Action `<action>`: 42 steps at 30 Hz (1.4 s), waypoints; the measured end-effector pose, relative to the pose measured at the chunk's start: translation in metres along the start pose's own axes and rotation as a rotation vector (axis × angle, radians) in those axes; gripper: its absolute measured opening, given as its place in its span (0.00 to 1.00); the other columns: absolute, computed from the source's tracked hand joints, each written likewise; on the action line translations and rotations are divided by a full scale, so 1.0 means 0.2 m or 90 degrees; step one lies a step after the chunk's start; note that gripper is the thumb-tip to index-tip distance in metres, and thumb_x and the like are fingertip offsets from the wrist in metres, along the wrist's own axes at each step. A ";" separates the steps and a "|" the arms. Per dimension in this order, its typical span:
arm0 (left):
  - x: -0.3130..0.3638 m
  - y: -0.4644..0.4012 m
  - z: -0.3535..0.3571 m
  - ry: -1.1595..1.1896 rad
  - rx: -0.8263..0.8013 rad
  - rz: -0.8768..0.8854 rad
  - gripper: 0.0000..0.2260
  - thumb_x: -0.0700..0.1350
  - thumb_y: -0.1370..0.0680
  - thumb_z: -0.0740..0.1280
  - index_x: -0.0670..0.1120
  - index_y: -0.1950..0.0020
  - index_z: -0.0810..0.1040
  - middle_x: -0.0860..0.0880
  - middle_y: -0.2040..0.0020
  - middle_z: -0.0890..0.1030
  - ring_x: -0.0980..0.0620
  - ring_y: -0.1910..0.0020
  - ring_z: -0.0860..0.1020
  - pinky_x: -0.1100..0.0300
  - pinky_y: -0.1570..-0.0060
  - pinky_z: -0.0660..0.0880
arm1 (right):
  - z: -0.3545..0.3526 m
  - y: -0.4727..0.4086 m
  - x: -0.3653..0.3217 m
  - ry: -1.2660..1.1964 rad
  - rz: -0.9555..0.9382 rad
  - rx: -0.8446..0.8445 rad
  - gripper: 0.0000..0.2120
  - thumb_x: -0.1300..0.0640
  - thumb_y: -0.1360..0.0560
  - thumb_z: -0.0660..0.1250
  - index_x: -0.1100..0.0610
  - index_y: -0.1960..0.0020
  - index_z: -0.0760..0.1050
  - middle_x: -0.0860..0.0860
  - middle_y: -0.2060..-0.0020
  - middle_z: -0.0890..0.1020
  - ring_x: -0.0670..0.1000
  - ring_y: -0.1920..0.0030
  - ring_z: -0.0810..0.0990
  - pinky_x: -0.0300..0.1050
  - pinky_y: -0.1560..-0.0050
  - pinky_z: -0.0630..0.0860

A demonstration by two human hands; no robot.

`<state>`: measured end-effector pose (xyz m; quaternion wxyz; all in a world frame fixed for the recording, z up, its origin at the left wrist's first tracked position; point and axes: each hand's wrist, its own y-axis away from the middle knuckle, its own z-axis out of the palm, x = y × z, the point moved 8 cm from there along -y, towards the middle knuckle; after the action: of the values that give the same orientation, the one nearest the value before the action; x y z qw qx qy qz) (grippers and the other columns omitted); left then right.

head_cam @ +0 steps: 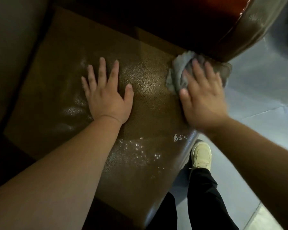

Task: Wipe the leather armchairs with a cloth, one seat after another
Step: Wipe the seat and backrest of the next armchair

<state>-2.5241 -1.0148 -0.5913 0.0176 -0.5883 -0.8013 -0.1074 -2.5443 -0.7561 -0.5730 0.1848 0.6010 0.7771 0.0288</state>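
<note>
A brown leather armchair seat cushion (145, 83) fills the middle of the view, shiny and grainy, with wet specks near its front edge. My left hand (106, 92) rests flat on the cushion with its fingers spread. My right hand (203, 95) presses a crumpled grey cloth (179, 72) against the cushion's right side, fingers straight over the cloth. The cloth lies right under the armrest (249, 25).
The glossy armrest curves over the upper right. The backrest (12, 47) rises on the left. Grey floor tiles (264, 90) lie to the right. My leg in black trousers (204, 193) and a cream shoe (200, 155) stand beside the seat's front edge.
</note>
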 end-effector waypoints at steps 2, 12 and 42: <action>0.00 0.00 0.00 0.003 0.006 0.000 0.32 0.63 0.19 0.56 0.58 0.15 0.56 0.50 0.13 0.52 0.40 0.15 0.48 0.38 0.18 0.45 | 0.08 0.22 -0.13 -0.003 -0.061 -0.021 0.29 0.42 0.16 0.50 0.49 0.18 0.60 0.53 0.16 0.54 0.60 0.17 0.46 0.62 0.19 0.42; 0.00 0.01 0.00 -0.008 0.007 -0.006 0.32 0.64 0.19 0.54 0.59 0.15 0.55 0.51 0.13 0.51 0.42 0.15 0.47 0.40 0.17 0.43 | -0.03 0.03 0.24 -0.083 0.031 0.075 0.31 0.42 0.15 0.49 0.55 0.16 0.57 0.54 0.16 0.55 0.58 0.17 0.48 0.56 0.18 0.44; -0.47 1.05 0.05 0.086 -0.020 -0.170 0.32 0.61 0.15 0.43 0.48 0.13 0.46 0.49 0.13 0.46 0.51 0.15 0.44 0.49 0.17 0.43 | 0.05 0.08 -0.19 0.091 -0.001 -0.053 0.37 0.28 0.19 0.42 0.46 0.16 0.50 0.52 0.16 0.46 0.62 0.17 0.39 0.62 0.19 0.39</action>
<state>-2.2962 -1.0416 -0.5845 0.0480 -0.4680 -0.8677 -0.1604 -2.5180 -0.7890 -0.5689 0.1537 0.5883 0.7871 0.1039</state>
